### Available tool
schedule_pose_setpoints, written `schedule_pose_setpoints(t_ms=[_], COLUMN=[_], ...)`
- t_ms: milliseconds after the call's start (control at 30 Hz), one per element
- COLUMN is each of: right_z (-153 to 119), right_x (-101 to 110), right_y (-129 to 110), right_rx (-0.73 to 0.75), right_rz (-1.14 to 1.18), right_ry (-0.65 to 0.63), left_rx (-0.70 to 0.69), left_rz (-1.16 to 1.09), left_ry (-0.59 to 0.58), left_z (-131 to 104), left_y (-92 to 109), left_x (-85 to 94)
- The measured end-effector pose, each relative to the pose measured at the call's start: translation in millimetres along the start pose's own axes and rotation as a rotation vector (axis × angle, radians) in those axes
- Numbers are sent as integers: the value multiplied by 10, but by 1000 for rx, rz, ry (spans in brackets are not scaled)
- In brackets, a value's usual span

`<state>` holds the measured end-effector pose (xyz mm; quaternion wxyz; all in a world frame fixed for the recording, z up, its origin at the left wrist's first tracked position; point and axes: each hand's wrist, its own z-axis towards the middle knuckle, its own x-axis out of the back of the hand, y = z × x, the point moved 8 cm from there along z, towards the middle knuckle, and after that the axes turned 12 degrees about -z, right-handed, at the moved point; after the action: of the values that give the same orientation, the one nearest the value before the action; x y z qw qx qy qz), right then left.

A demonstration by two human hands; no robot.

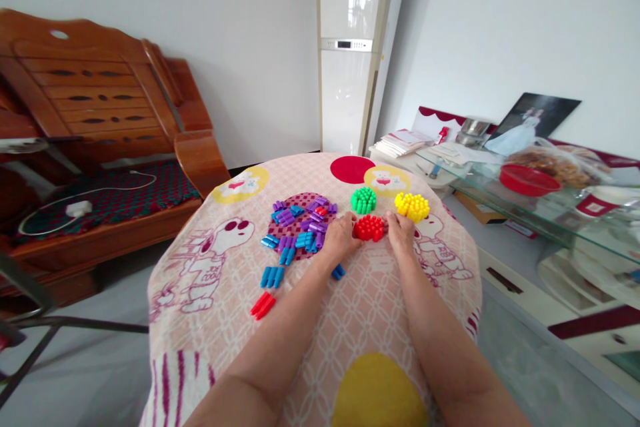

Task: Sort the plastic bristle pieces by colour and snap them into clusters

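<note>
Between my two hands stands a tight cluster of red plastic pegs (370, 229), upright on the table. My left hand (342, 238) is curled against its left side, and my right hand (401, 233) closes on it from the right; the undersides of the fingers are hidden. Just behind is a bundle of green pegs (363, 200). A bundle of yellow pegs (413, 206) stands beyond my right hand. Left of my left hand lies a loose pile of purple pegs (287, 216) and blue pegs (305, 240). A few red pegs (263, 305) lie near my left forearm.
A patterned cloth covers the round table (360, 320). A glass-topped cabinet (525, 207) on the right bears a red bowl (530, 180), bags and papers. To the left is a wooden bench (100, 100); a tall white air conditioner (345, 93) stands behind.
</note>
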<state>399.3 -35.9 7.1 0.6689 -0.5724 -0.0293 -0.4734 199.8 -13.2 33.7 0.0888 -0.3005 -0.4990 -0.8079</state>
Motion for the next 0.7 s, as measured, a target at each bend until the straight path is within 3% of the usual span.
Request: schedule_pose_setpoints(t_ms=[133, 200, 267, 433, 567, 700], right_z=[9, 11, 12, 14, 13, 15], right_x=[-19, -27, -34, -39, -33, -32], right_y=[32, 37, 41, 63, 63, 60], right_rx=[-4, 1, 3, -16, -16, -9], right_rz=[6, 2, -8, -41, -37, -19], right_ry=[3, 4, 1, -2, 7, 14], left_rx=[-47, -16, 47, 168, 131, -30], left_rz=[25, 128, 231, 379, 345, 222], left_ry=[186, 302, 337, 262, 269, 165], left_z=[82, 98, 105, 109, 120, 171], left_y=[-81, -217, -382, -592, -412, -126], left_x=[452, 673, 776, 755, 744, 530])
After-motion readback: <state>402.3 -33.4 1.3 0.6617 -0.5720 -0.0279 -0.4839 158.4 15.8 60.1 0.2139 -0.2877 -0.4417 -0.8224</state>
